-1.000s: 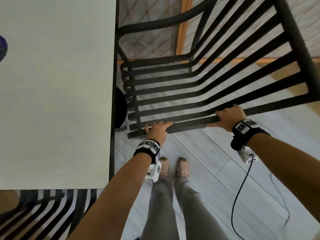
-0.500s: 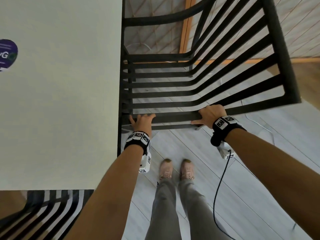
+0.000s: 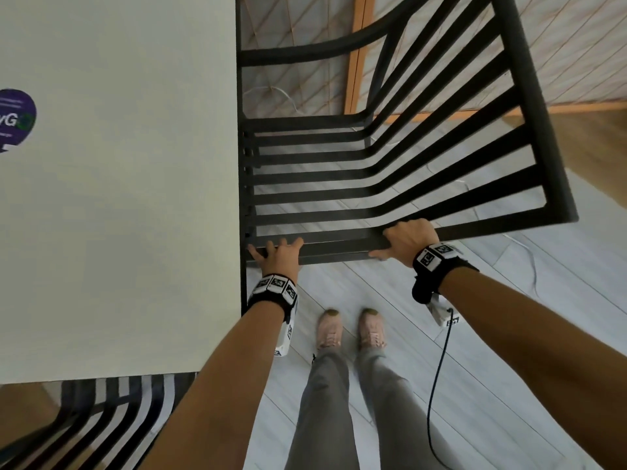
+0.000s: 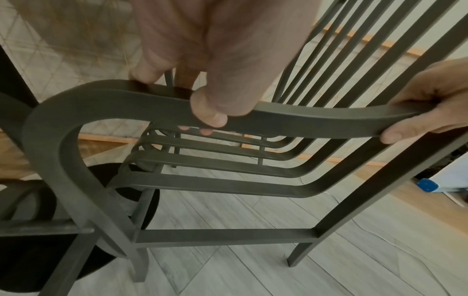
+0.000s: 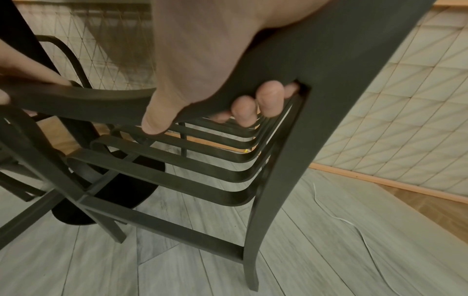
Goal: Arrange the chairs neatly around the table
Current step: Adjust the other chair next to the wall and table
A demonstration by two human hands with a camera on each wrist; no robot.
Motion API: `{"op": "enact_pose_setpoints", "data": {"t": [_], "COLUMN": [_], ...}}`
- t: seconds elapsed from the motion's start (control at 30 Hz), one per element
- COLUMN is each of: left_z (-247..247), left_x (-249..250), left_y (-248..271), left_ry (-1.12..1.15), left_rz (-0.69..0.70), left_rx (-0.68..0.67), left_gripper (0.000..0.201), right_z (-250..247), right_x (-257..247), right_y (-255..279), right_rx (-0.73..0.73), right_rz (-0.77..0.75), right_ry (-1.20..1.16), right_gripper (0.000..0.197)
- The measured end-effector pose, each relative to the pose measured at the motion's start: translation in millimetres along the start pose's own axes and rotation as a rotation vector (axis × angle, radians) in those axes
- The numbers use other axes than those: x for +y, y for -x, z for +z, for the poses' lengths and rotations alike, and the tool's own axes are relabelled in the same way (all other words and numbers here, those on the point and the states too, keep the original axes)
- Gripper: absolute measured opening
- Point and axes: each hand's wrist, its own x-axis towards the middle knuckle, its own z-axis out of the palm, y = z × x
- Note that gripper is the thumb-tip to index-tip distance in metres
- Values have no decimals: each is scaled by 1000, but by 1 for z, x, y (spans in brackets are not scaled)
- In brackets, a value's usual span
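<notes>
Gripping the near armrest (image 3: 339,247) of the black chair (image 3: 390,184) at the table's (image 3: 118,232) right edge, left hand (image 3: 281,254) and right hand (image 3: 405,240) both curl round it. Risk, I judge: seat front striking that edge if I push crooked.

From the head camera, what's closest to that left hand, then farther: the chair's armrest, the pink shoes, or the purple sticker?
1. Armrest: gripped by the left hand.
2. Pink shoes: on the floor, below and to the right.
3. Purple sticker: far left on the table.

Both arms reach forward, left hand (image 3: 283,254) and right hand (image 3: 409,240) in curled grip.
</notes>
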Motion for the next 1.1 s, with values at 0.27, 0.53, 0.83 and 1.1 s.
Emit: {"op": "enact_pose_setpoints", "data": {"t": [0.27,0.53,0.83,1.1], "left_z": [-5,3,8,20], "left_x": [8,1,12,-1], "left_y": [-8,-2,35,108], "left_ry": [42,-18,-54,116], "left_rz": [-99,-86,-12,18], "left_rx": [-80,-69,11,166], "left_gripper": [52,54,70,57], "right_z": [-5,-2,0,-12], "right_x": [-4,-11,-34,-67], "right_y": [-3,5,38,107], "right_rx": [-18,-41,159,273], "right_rz": [22,68,67,55], "right_ry": [-3,-35,-84,-115], "right_gripper": [63,62,61,58]}}
